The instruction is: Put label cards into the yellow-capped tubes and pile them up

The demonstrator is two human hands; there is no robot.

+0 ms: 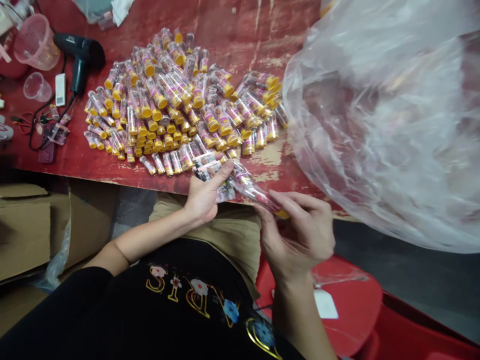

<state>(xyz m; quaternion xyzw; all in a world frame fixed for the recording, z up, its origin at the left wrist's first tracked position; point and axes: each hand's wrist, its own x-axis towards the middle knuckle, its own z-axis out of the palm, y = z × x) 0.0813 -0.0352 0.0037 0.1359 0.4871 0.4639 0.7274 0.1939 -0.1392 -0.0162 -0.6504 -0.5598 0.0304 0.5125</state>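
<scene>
Head view: handwork going on at the edge of a worn red tabletop (232,30).
Left hand (203,197) is clasping flat printed plastic wrappers (204,169); right hand (300,232) is pinching a clear, yellow-ended plastic tube (259,194) near heaped yellow-capped clear cylinders (174,92).

Left grip (203,197) holds printed wrappers (204,168); right grip (302,235) pinches a clear tube (258,194)

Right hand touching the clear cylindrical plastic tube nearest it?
Touching: the head view shows the right hand pinching the clear cylindrical plastic tube near its yellow end.
</scene>
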